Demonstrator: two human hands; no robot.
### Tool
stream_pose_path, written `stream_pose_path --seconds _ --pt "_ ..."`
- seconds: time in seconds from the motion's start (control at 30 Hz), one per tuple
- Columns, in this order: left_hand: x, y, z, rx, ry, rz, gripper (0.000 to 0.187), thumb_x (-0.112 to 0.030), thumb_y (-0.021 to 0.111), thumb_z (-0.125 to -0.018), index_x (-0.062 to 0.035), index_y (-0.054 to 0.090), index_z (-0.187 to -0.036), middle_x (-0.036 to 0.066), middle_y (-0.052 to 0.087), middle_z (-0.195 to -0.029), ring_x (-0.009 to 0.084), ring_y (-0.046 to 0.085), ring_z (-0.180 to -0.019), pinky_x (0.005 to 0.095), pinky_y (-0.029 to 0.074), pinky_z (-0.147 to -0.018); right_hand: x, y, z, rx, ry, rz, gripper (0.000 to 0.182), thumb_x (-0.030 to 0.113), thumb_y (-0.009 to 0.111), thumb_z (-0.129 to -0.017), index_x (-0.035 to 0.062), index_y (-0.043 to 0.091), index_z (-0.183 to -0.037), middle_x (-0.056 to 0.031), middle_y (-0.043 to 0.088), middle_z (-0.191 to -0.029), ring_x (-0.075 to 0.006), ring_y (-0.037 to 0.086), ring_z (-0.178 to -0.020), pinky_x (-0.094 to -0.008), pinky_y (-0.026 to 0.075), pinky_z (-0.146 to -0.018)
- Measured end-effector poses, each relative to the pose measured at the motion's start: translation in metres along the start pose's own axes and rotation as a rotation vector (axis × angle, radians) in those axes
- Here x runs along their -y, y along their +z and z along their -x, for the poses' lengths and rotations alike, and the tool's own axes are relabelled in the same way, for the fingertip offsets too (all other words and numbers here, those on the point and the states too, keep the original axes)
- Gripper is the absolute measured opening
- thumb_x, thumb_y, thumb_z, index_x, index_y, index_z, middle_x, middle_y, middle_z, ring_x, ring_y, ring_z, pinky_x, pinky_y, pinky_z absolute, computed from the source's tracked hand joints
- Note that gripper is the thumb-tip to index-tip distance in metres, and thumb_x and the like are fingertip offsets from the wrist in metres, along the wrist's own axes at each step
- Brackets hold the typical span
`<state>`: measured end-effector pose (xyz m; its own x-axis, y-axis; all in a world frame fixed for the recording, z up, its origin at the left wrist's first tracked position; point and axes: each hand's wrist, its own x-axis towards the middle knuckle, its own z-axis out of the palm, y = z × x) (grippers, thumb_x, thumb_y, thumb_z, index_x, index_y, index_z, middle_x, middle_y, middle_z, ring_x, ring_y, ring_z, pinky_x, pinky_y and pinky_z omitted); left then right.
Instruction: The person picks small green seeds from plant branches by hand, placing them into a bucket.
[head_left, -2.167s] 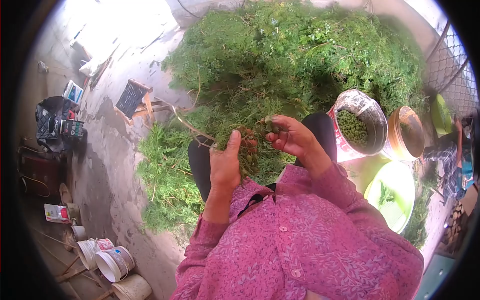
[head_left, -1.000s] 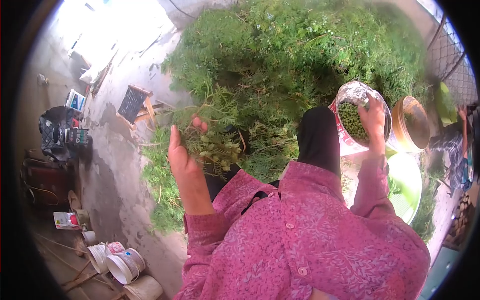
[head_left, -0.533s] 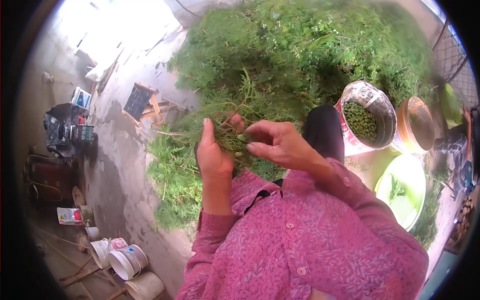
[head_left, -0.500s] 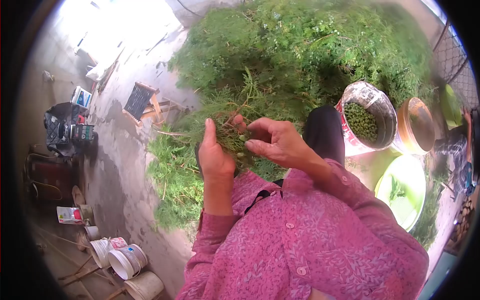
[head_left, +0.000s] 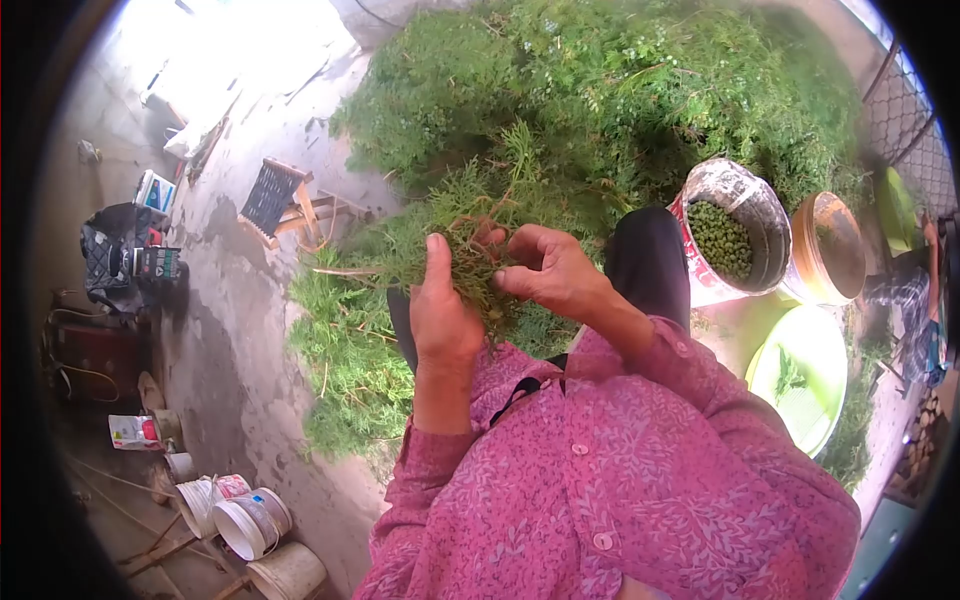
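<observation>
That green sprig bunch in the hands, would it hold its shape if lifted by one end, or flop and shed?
The sprig bunch probably flops: its thin feathery tips splay loosely above the left hand. It looks light for its bulk, being mostly fine foliage. Bits may shed, since the right hand is pinching at it and loose greenery lies on the ground.

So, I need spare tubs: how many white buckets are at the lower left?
3, clustered on the ground: one, one beside it, one nearest; more may be hidden.
</observation>
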<state>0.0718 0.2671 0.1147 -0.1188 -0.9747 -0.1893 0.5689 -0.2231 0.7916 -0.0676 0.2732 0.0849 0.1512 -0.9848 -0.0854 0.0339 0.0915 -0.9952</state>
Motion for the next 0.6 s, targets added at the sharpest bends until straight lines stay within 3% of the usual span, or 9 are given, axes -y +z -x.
stream_pose_path --seconds 0.13,0.23,0.3,0.4,0.53,0.6 --pt "-0.001 0.001 0.002 0.052 -0.022 0.012 0.041 -0.033 0.035 -0.095 0.0013 0.049 -0.114 0.014 0.059 -0.104 0.0227 0.057 -0.095 0.0350 0.047 -0.081 0.003 0.000 0.000 -0.025 -0.016 -0.055 0.028 0.017 0.066 -0.067 -0.0027 0.056 -0.085 -0.0027 0.056 -0.076 -0.0084 0.050 -0.069 -0.0247 0.043 -0.060" --pt "0.003 -0.001 0.002 0.052 -0.039 0.051 0.033 -0.027 0.044 -0.093 -0.0015 0.051 -0.114 0.012 0.059 -0.103 0.0210 0.057 -0.095 0.0334 0.047 -0.080 0.000 -0.005 -0.001 0.007 -0.038 -0.073 0.024 0.014 0.065 -0.070 -0.0002 0.054 -0.086 -0.0018 0.055 -0.076 -0.0075 0.050 -0.067 -0.0232 0.043 -0.057" --pt "0.011 -0.008 0.002 0.088 -0.002 -0.183 0.028 -0.021 0.055 -0.089 -0.0030 0.054 -0.110 0.009 0.060 -0.099 0.0169 0.056 -0.092 0.0301 0.046 -0.079 0.002 -0.007 -0.001 0.019 -0.063 -0.074 0.021 0.010 0.064 -0.072 0.0015 0.052 -0.088 -0.0014 0.054 -0.076 -0.0069 0.051 -0.065 -0.0218 0.043 -0.054" --pt "0.021 -0.016 0.001 0.026 0.026 -0.332 0.027 -0.017 0.062 -0.085 -0.0026 0.056 -0.107 0.005 0.059 -0.096 0.0136 0.054 -0.088 0.0283 0.045 -0.076 0.015 -0.008 0.003 0.030 -0.021 -0.182 0.021 0.009 0.063 -0.072 0.0019 0.052 -0.089 0.0004 0.053 -0.072 -0.0060 0.051 -0.063 -0.0212 0.042 -0.053" --pt "0.020 -0.011 0.005 -0.048 0.071 -0.465 0.025 -0.018 0.061 -0.085 -0.0026 0.058 -0.104 0.004 0.059 -0.095 0.0118 0.053 -0.084 0.0268 0.045 -0.073 0.013 -0.010 0.001 0.047 0.037 -0.160 0.020 0.010 0.061 -0.068 0.0000 0.055 -0.085 -0.0016 0.055 -0.072 -0.0066 0.049 -0.064 -0.0226 0.041 -0.055" --pt "0.020 -0.009 0.004 -0.023 0.226 -0.561 0.022 -0.015 0.062 -0.084 -0.0026 0.058 -0.102 0.003 0.059 -0.094 0.0118 0.054 -0.083 0.0260 0.045 -0.072 0.010 -0.009 0.000 0.060 0.040 -0.145 0.020 0.009 0.061 -0.068 -0.0001 0.056 -0.085 -0.0017 0.055 -0.072 -0.0068 0.049 -0.064 -0.0228 0.041 -0.055"
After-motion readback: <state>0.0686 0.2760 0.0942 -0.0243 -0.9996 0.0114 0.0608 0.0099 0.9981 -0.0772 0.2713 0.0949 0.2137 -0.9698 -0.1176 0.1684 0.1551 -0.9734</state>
